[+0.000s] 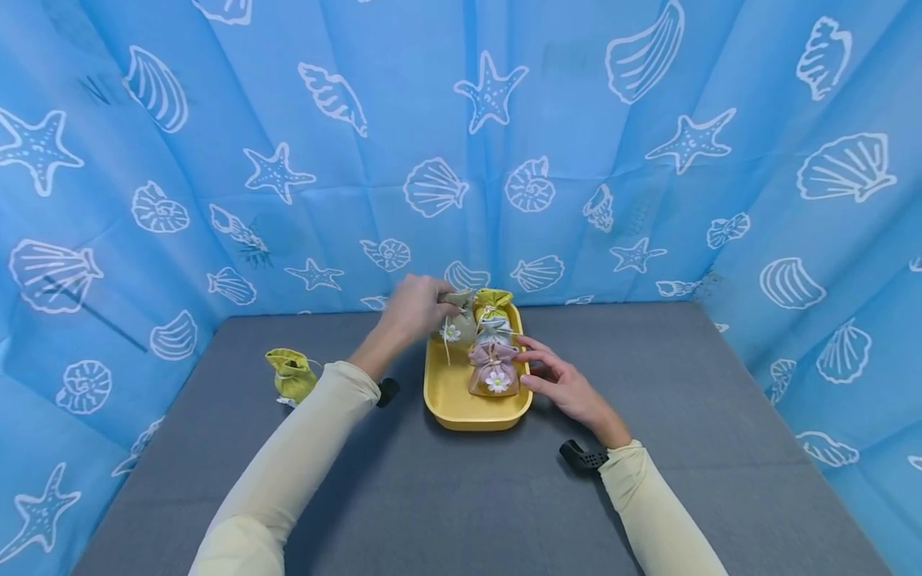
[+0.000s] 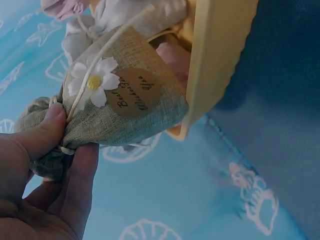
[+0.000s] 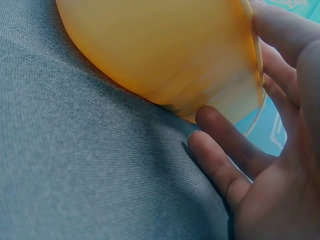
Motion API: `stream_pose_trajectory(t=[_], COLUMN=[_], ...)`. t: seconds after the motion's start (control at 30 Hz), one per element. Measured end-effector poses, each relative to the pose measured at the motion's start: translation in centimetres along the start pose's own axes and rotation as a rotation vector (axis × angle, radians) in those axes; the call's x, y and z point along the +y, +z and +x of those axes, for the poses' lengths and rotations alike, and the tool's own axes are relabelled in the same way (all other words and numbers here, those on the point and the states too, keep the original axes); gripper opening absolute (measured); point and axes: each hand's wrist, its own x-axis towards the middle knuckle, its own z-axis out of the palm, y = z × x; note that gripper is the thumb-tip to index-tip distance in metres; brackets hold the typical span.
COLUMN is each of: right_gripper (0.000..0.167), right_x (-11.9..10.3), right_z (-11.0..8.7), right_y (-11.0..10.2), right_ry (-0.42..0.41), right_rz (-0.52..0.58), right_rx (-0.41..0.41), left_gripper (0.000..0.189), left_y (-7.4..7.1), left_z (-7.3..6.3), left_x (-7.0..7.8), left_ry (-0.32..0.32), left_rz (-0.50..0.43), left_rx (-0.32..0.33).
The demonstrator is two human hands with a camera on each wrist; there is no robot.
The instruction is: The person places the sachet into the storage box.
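Observation:
My left hand (image 1: 418, 308) pinches the gathered neck of a grey-green drawstring pouch (image 2: 145, 85). The pouch has a white daisy and a round brown label, and hangs tilted at the back left of a yellow tray (image 1: 450, 400). Along the tray's right side are a yellow-green pouch (image 1: 495, 299), a pale grey pouch (image 1: 493, 331) and a pink pouch (image 1: 497, 370) with a daisy. My right hand (image 1: 572, 392) rests against the tray's right wall with loosely extended fingers, some at the rim and others low on the outside in the right wrist view.
Another yellow-green pouch (image 1: 291, 376) stands on the grey table (image 1: 461, 504), left of the tray and beyond my left forearm. A blue curtain (image 1: 403, 120) with white shells and starfish borders the table at the back and sides.

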Motion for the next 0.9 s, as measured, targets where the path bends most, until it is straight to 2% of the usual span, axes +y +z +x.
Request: stream_pose_trajectory(t=[0.2, 0.27, 0.4, 0.5, 0.67, 0.83, 0.9], right_gripper=[0.036, 0.035, 0.035, 0.035, 0.036, 0.036, 0.036], right_x=[0.1, 0.2, 0.3, 0.3, 0.2, 0.3, 0.3], right_z=[0.1, 0.1, 0.1, 0.1, 0.2, 0.2, 0.1], right_y=[0.0, 0.0, 0.0, 0.0, 0.0, 0.0, 0.0], right_ry=[-0.004, -0.005, -0.005, -0.007, -0.013, -0.024, -0.028], right_rz=[0.000, -0.001, 0.000, 0.007, 0.013, 0.012, 0.008], right_rx=[0.003, 0.001, -0.001, -0.002, -0.002, -0.005, -0.004], left_gripper=[0.011, 0.009, 0.016, 0.016, 0.003, 0.005, 0.015], left_y=[0.8, 1.2, 2.1, 2.8, 4.0, 4.5, 4.5], left_z=[0.3, 0.3, 0.4, 0.5, 0.8, 1.0, 1.0], left_x=[0.1, 0.0, -0.5, -0.9, -1.5, -1.3, -1.1], left_ry=[0.019, 0.035, 0.051, 0.045, 0.024, 0.011, 0.003], left_rz=[-0.012, 0.005, 0.057, 0.069, 0.054, 0.060, 0.058], left_rx=[-0.009, -0.015, -0.043, -0.069, -0.114, -0.159, -0.173])
